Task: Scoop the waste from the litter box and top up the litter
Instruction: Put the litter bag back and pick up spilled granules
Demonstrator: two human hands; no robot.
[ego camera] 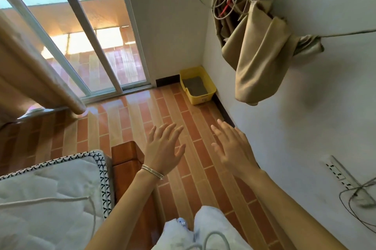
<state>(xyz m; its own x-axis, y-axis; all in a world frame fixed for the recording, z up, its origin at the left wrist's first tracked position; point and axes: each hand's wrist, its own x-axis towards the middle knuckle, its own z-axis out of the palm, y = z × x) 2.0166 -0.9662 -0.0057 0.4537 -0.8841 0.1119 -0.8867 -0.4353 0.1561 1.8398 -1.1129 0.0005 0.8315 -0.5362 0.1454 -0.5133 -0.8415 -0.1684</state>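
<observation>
A yellow litter box [209,92] stands on the tiled floor in the far corner, against the white wall, with grey litter [194,86] inside. My left hand [163,149] is held out in front of me, fingers spread, empty, with thin bracelets at the wrist. My right hand [232,147] is beside it, also spread and empty. Both hands hover well short of the box, above the floor. No scoop or litter bag shows in the head view.
A bed with a white mattress [50,188] and wooden frame corner [126,156] sits at the left. Glass sliding doors [97,50] fill the far left. A tan curtain [258,52] and coiled cables hang on the right wall; a power strip [338,173] is mounted lower.
</observation>
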